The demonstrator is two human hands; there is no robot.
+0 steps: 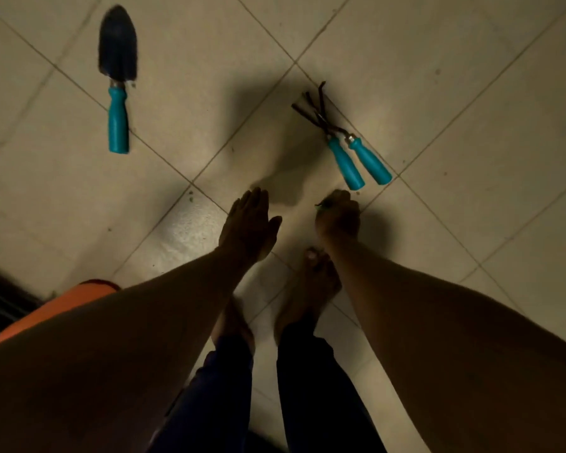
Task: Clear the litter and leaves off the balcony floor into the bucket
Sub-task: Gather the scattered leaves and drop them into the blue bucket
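Note:
Both my arms reach down over the beige tiled balcony floor (pixel 406 76). My left hand (pixel 247 223) is flat, fingers straight and together, held above the tiles with nothing in it. My right hand (pixel 337 214) has its fingers curled around a small green bit of leaf litter (pixel 322 204) that pokes out by the fingertips. An orange bucket (pixel 56 308) shows at the lower left, mostly hidden behind my left forearm. A few tiny specks of debris (pixel 190 192) lie on the tiles left of my left hand.
A dark garden trowel with a teal handle (pixel 117 80) lies at the upper left. Two teal-handled hand rakes (pixel 347 142) lie side by side just beyond my right hand. My bare feet (pixel 311 289) stand below my hands. A dark door track (pixel 0 299) runs along the left edge.

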